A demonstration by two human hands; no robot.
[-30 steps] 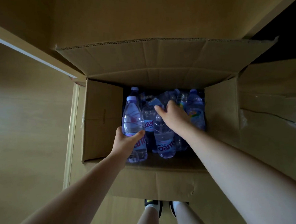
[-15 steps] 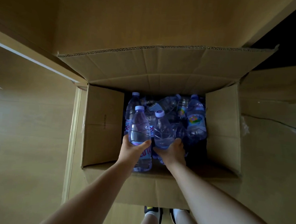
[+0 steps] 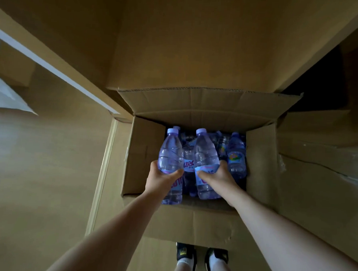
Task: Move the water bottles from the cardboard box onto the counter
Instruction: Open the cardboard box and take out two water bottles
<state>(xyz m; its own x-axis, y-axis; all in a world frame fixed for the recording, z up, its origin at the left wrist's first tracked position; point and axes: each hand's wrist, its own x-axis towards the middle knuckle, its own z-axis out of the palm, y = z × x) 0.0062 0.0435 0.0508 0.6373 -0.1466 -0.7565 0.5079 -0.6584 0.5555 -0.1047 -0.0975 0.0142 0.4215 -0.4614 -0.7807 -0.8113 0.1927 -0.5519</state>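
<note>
Since a moment ago both held bottles have risen higher above the cardboard box (image 3: pixel 144 154), and the view has pulled back. The left bottle (image 3: pixel 170 155) and right bottle (image 3: pixel 206 155) stand nearly upright, side by side over the box's near half, caps pointing away. The left hand (image 3: pixel 161 180) wraps its bottle at the label, covering most of the print; the right hand (image 3: pixel 219 176) curls round the other's middle. Remaining bottles (image 3: pixel 236 157) below lie in shadow, hard to count.

Glossy plastic bottles (image 3: pixel 206 155), matt cardbd box (image 3: pixel 206 107)
</note>
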